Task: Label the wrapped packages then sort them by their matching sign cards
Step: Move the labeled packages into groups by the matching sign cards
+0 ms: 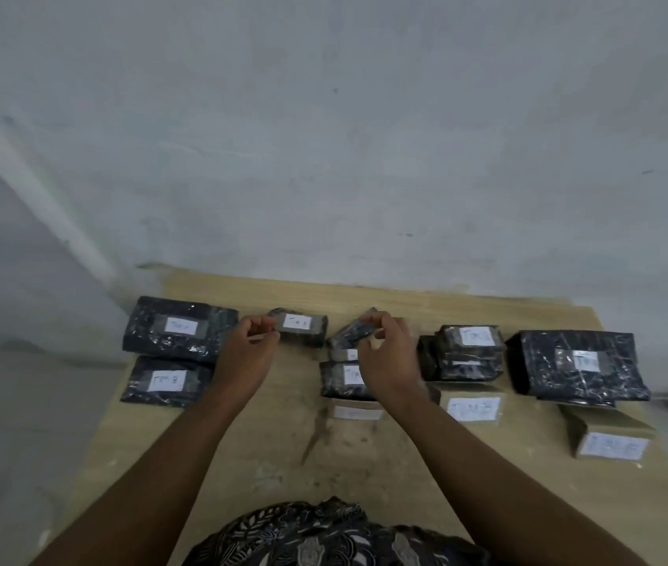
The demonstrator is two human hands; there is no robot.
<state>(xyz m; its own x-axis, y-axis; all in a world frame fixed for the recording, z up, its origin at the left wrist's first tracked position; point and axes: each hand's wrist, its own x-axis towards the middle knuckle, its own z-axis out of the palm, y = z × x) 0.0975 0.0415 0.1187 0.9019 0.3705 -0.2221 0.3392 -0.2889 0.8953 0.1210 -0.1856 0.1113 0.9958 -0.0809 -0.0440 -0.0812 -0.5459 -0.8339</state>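
Black wrapped packages with white labels lie on a wooden table [267,443]. My left hand [247,350] pinches the left end of a small labelled package [303,325] at the back. My right hand [386,355] holds the raised end of a tilted package [349,335], which leans on a labelled package [340,379] in the middle. Two labelled packages [179,326] [167,381] sit at the left. A stack of packages [469,352] and a large package [577,363] sit at the right. Folded sign cards stand in front: middle sign card [359,411], right sign card [473,408], far-right sign card [614,443].
A grey-white wall rises right behind the table's far edge. The grey floor shows to the left of the table. A patterned garment [324,537] fills the bottom centre.
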